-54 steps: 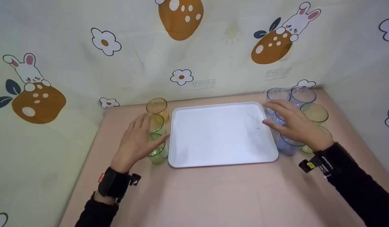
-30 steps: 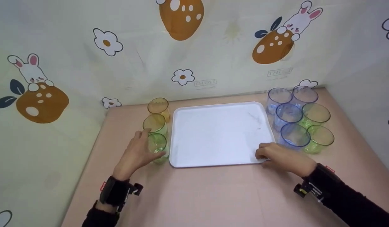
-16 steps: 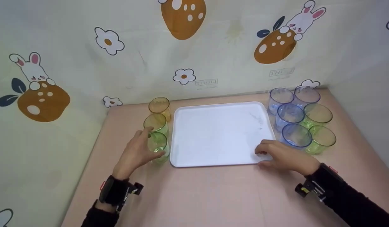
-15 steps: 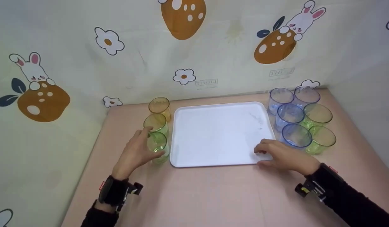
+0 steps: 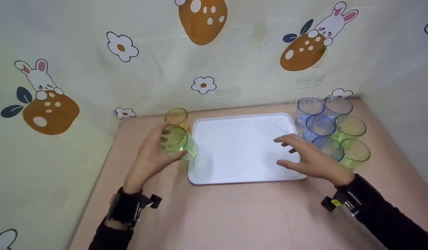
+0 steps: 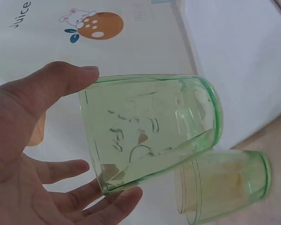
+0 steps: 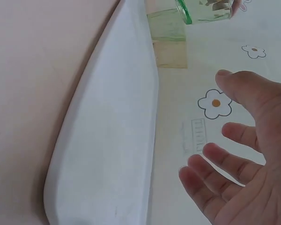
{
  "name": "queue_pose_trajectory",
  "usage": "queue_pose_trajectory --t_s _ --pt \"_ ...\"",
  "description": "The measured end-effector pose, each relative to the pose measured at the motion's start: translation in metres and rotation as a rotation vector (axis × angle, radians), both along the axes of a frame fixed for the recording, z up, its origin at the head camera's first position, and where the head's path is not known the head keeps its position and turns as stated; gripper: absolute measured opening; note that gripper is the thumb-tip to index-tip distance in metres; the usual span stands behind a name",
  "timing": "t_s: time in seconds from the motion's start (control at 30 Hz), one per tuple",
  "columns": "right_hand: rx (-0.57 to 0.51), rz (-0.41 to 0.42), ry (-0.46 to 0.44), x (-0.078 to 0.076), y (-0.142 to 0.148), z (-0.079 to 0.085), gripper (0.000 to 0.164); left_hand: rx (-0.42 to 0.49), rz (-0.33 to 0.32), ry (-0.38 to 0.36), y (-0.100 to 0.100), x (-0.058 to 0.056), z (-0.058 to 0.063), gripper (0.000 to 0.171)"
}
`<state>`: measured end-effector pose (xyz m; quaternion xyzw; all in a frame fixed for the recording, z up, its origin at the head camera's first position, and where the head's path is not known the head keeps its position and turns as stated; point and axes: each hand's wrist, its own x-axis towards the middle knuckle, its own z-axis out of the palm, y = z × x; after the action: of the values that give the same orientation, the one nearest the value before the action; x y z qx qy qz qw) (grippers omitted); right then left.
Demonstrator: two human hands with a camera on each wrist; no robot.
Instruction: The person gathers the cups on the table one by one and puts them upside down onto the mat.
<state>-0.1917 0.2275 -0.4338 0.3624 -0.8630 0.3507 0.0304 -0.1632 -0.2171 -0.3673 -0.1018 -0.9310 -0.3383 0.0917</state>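
Note:
My left hand [image 5: 146, 158] grips a clear green tumbler [image 6: 150, 126] near its rim, thumb on one side and fingers on the other. In the head view the tumbler tilts a little and overlaps the left edge of a white tray [image 5: 241, 149]. Behind it stands an amber tumbler [image 5: 177, 116]. A second green tumbler [image 6: 234, 185], mostly hidden in the head view, shows below the held one in the left wrist view. My right hand [image 5: 313, 159] hovers over the tray's right side, fingers spread and holding nothing.
Right of the tray stand several blue tumblers [image 5: 319, 125] and two green tumblers [image 5: 355, 151], close together. A printed cloth wall [image 5: 158, 83] rises behind the pinkish table [image 5: 234, 215].
My left hand has taken hold of the nearest green tumbler and lifted it up toward the tray. My right hand has risen off the tray's front right corner and its fingers have spread.

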Motion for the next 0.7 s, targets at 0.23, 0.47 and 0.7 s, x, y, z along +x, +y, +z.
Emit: queue_pose_trajectory --t_s 0.23,0.47,0.7 --pt "-0.125 -0.03 -0.049 -0.004 -0.005 0.011 0.06 0.237 -0.045 0.018 0.018 -0.01 -0.005 0.09" --pt "-0.344 -0.032 -0.194 -0.007 -0.014 0.022 0.059 0.577 -0.11 -0.017 0.039 -0.018 -0.014 0.082" --pt "-0.495 -0.036 -0.306 -0.009 -0.022 0.03 0.054 0.761 -0.159 -0.054 0.059 -0.023 -0.021 0.077"
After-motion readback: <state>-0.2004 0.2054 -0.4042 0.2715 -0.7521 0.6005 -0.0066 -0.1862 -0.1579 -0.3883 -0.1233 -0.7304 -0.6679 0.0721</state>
